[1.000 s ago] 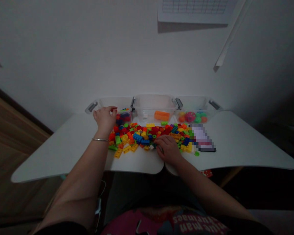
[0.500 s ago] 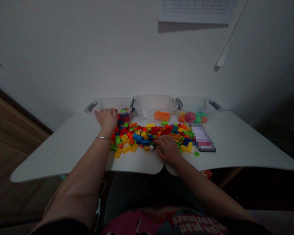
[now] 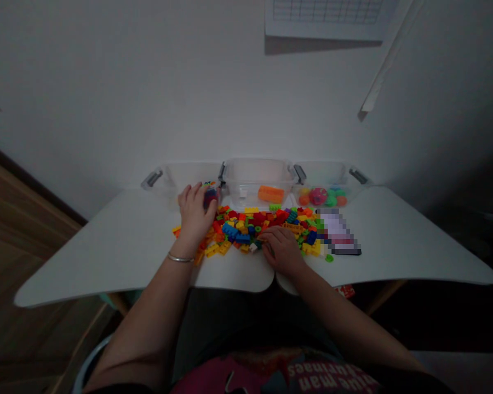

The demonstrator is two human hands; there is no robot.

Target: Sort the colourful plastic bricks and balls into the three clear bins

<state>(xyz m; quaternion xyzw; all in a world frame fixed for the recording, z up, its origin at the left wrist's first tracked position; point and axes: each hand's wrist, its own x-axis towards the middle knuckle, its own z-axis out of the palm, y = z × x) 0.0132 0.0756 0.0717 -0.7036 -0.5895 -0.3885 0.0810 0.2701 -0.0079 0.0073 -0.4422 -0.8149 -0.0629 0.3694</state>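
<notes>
A heap of colourful toy bricks (image 3: 242,225) spreads along the middle of the table. My left hand (image 3: 196,210) is over the heap's left end, in front of the left clear bin (image 3: 176,175); its fingers are apart and I see nothing in them. Behind it, red and blue pieces show in that bin. At the heap's front right, my right hand (image 3: 285,253) rests among the bricks with fingers curled and thumb drawn in; whatever lies under the fingertips is hidden. Near its fingers are a blue brick (image 3: 243,239) and a small white piece (image 3: 253,247).
In the middle clear bin (image 3: 261,172) lies an orange piece (image 3: 271,193). The right clear bin (image 3: 326,171) holds coloured balls (image 3: 318,196). A blurred-out phone-like device (image 3: 340,232) lies right of the heap. The white table (image 3: 402,246) stands against a wall.
My left hand has drawn back from the left bin, towards me and slightly right, over the heap's left end, with its fingers spreading. My right hand stays in place.
</notes>
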